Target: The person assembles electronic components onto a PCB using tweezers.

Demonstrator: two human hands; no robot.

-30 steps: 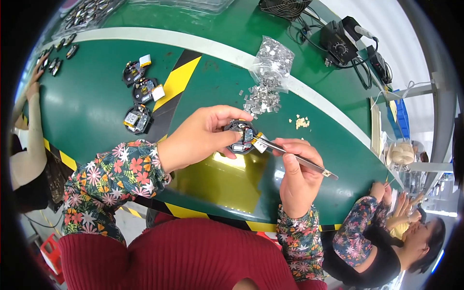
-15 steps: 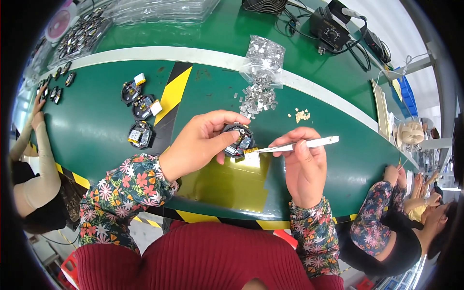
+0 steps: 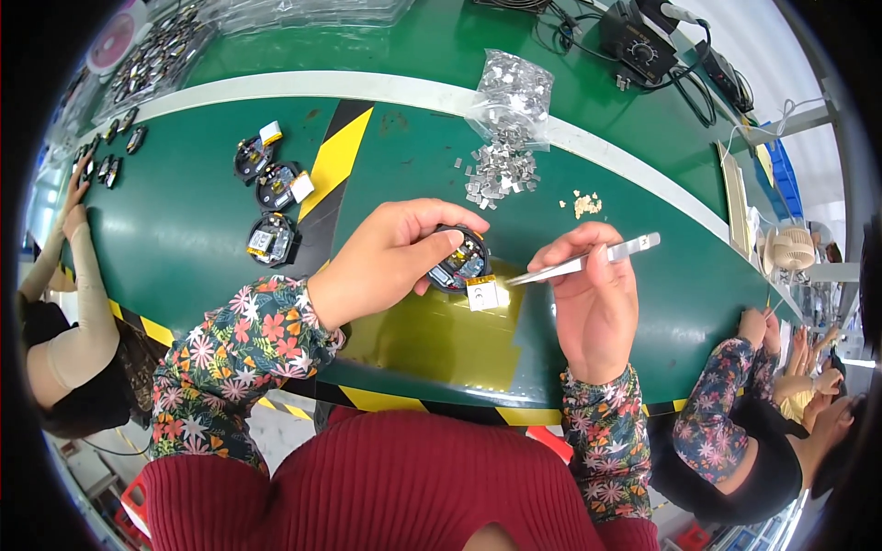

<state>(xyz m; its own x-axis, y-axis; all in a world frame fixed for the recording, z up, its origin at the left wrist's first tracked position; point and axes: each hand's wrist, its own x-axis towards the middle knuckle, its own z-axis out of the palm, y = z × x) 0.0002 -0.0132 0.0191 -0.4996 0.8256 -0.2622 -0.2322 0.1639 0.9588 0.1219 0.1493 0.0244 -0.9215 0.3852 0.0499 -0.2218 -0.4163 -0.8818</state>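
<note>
Pinching a round black casing (image 3: 459, 264), silver tweezers (image 3: 588, 259) alongside

Our left hand (image 3: 386, 253) clasps the casing between thumb and fingers — a white battery (image 3: 483, 294) juts from its near edge, right of that thumb. Our right hand (image 3: 597, 294) squeezes the tweezers between thumb and fingers, their tips just beside the battery. Below our fingers lies a yellowish sheet (image 3: 432, 354); beyond them, small metal pieces (image 3: 501, 174), a clear bag (image 3: 514, 92) and pale bits (image 3: 586, 204) — left of them, three open casings (image 3: 273, 241).
</note>
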